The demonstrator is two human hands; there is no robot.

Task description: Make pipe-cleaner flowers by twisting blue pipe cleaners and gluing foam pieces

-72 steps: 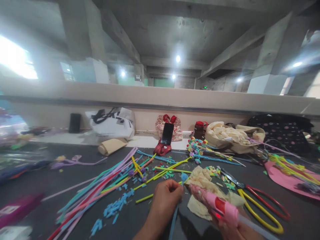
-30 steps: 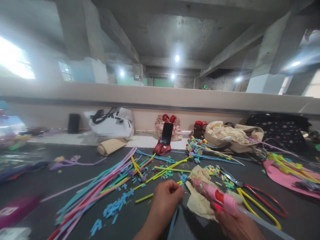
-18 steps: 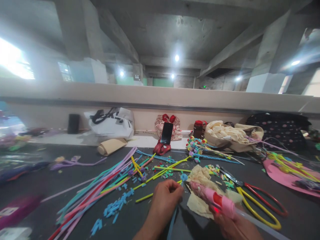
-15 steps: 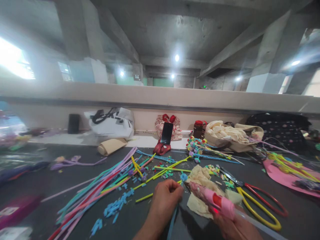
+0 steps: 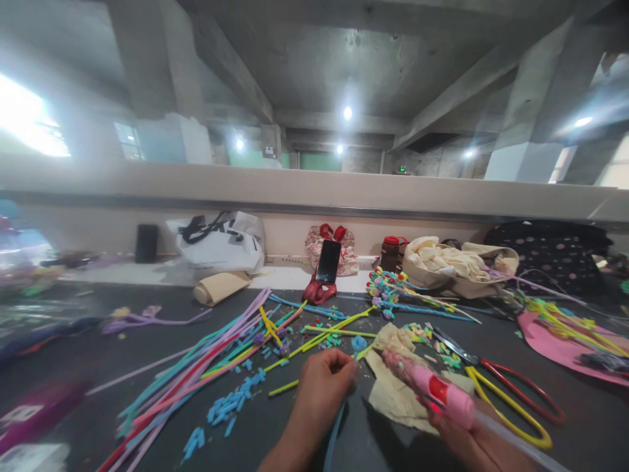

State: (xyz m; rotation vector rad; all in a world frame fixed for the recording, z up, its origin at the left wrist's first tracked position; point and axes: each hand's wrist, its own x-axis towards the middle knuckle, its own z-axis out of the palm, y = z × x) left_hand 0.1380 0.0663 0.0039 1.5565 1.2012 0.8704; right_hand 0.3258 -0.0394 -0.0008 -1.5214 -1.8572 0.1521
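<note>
My left hand (image 5: 323,383) is closed in a pinch on a blue pipe-cleaner flower (image 5: 359,345). Its round blue head sticks up past my fingertips, and the stem hangs down below the hand. In my right hand (image 5: 464,438) is a pink hot glue gun (image 5: 455,401), nozzle pointing left, with a red light glowing and a clear glue stick (image 5: 515,446) coming out of its back end. The nozzle is apart from the flower head, to its right. Under the gun lies a crumpled beige cloth (image 5: 393,390).
Long coloured pipe cleaners (image 5: 196,373) lie left, near cut blue pieces (image 5: 236,396). Scissors (image 5: 511,400) with red and yellow handles lie right. A phone (image 5: 327,262) stands behind, beside finished flower stems (image 5: 386,288), with a white bag (image 5: 221,242) further left.
The glue gun has moved right and slightly down, away from the blue flower head. My left hand has barely shifted, while the flower head sits a little higher.
</note>
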